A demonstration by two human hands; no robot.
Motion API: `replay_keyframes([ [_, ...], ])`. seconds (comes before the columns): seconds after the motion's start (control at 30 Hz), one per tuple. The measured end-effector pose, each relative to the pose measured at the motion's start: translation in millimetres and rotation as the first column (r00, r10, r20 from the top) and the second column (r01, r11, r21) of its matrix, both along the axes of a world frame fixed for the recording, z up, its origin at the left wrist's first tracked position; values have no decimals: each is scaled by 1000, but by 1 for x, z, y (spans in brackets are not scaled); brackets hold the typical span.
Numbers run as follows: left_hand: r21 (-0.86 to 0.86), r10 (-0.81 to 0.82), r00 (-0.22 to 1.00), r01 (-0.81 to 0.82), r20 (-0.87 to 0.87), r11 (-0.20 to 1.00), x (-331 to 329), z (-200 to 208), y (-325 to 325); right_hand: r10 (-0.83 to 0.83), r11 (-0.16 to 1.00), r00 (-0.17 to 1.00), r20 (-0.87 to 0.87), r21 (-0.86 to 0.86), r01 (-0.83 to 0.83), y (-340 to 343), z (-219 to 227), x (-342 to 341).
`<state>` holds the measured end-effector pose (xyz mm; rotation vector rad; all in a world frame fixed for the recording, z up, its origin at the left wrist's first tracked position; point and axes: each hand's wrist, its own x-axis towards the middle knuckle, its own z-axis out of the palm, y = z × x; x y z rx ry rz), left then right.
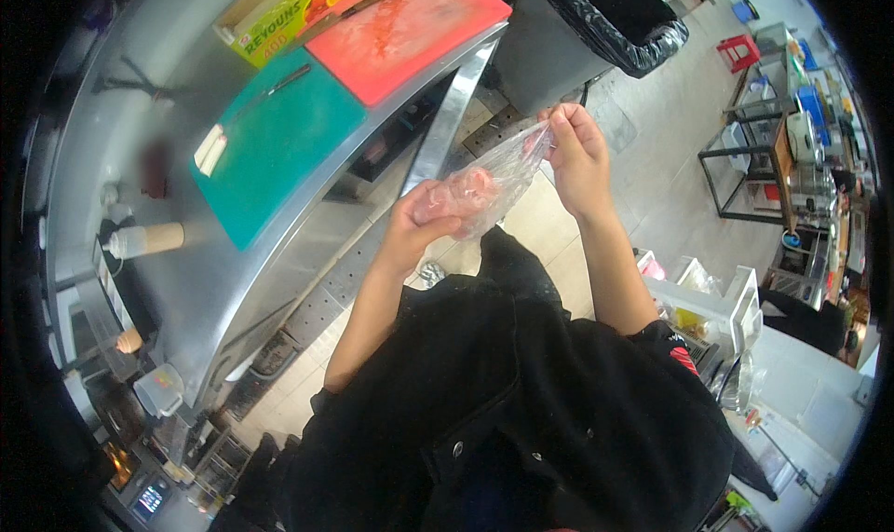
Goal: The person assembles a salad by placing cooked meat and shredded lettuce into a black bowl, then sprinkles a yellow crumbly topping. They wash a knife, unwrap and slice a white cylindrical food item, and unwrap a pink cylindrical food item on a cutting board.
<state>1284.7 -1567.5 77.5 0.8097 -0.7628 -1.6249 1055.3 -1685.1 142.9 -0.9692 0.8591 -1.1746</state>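
Observation:
A clear plastic bag [507, 173] with pinkish contents, perhaps raw meat, hangs between my two hands in front of my body. My left hand [421, 226] is closed round the filled lower end, where the pink lump [470, 189] shows through the film. Higher and to the right, my right hand [577, 150] pinches the gathered top of the bag and pulls it taut. The steel worktop to the left holds a red cutting board [428, 38] with reddish smears and a green cutting board [289, 150].
A knife [358, 8] rests on the red board, another knife [279, 83] on the green one beside white sticks [210, 150]. A squeeze bottle [147, 240] lies left. Beyond the counter stands a black-lined bin [615, 20]. White drawers [736, 308] are close on my right.

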Motion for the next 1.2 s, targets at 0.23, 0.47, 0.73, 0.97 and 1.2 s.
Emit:
replay_keyframes([
  [0.23,122,257,854,-226,-453,967,-54,14,-76,-196,859,921,336,513,-5,-50,-14,-38],
  [0.47,173,413,855,-376,-313,910,-135,10,-227,209,884,906,369,326,-336,-148,-6,-157],
  [0.73,156,477,866,-455,-151,877,-205,40,-375,537,811,831,-146,359,-462,-244,-56,-305],
  [0.97,108,-156,888,223,-433,969,-234,43,-435,-127,963,868,-479,-269,-7,-335,-24,-304],
  [1.2,182,-436,899,433,-24,883,-269,70,-505,-139,953,927,-348,-300,30,-389,23,-236],
])
